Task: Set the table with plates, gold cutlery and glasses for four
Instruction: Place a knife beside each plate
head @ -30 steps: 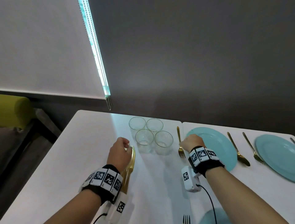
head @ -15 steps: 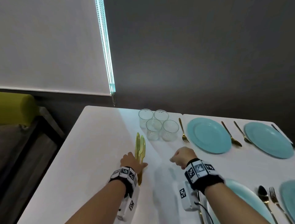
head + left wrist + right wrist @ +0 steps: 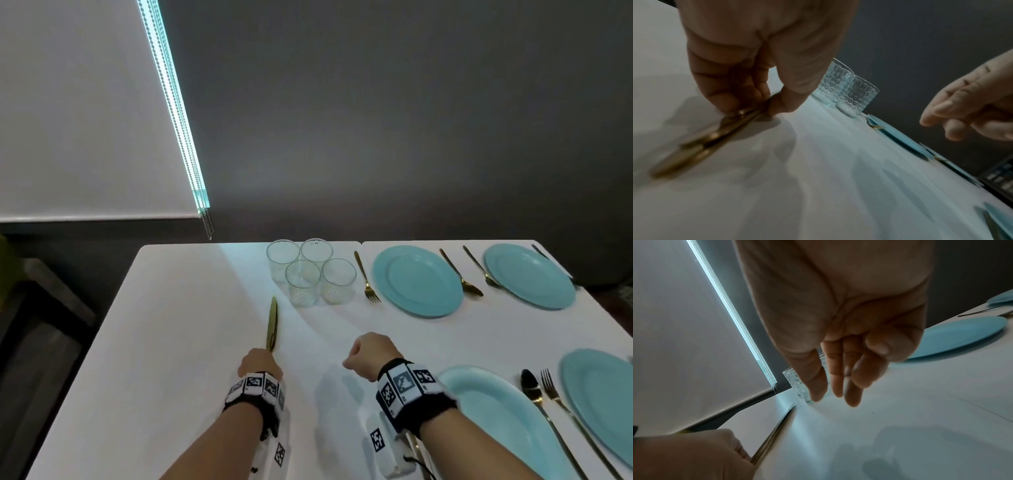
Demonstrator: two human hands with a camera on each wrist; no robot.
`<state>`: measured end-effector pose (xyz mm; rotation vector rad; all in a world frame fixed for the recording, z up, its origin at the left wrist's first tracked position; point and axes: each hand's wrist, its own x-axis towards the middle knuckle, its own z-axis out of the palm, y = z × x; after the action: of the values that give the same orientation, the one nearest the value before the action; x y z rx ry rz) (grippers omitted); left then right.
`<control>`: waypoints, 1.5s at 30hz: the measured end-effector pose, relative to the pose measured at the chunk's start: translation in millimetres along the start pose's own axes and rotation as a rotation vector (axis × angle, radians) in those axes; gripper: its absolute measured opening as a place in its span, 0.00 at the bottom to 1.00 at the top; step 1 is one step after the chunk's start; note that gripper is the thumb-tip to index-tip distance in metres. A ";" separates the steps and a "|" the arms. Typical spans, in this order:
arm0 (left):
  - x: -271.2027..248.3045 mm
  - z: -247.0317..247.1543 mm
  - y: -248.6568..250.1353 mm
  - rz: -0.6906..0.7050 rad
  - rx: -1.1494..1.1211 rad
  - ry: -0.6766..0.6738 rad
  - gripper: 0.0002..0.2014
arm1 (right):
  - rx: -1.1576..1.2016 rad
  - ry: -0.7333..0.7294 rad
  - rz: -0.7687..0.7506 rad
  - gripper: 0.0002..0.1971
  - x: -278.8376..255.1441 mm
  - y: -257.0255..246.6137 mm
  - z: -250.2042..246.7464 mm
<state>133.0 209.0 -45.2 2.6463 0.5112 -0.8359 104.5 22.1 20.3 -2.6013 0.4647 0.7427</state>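
Left hand (image 3: 259, 364) pinches gold knives (image 3: 272, 325) by handles, blades flat on table (image 3: 171, 342). Right hand (image 3: 371, 354) hovers beside, fingers loosely curled, holding nothing. Glasses (image 3: 310, 270) beyond.

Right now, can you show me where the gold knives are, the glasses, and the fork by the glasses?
gold knives (image 3: 273, 325): head view, on the blades.
glasses (image 3: 303, 284): head view, front-left glass's side.
fork (image 3: 371, 294): head view, near its prongs.

bg: white roller blind (image 3: 85, 113) w/ bead chain (image 3: 178, 113) | dark grey wall (image 3: 411, 102) | yellow seat (image 3: 2, 267) far left
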 end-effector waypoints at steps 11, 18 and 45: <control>-24.7 -2.4 -25.2 0.152 -0.019 -0.097 0.19 | -0.066 0.024 -0.143 0.13 -20.6 -13.3 -3.4; -58.8 -33.9 -34.8 0.329 -0.495 -0.437 0.08 | -0.123 0.171 -0.490 0.14 -47.7 -40.2 6.9; -83.4 -93.9 68.8 0.539 -0.846 -0.273 0.06 | -0.035 0.896 -0.846 0.08 9.0 20.1 -91.0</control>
<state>143.9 165.8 90.9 1.7240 0.0331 -0.6035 142.4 -38.5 80.8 -2.6506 -0.4367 -0.7039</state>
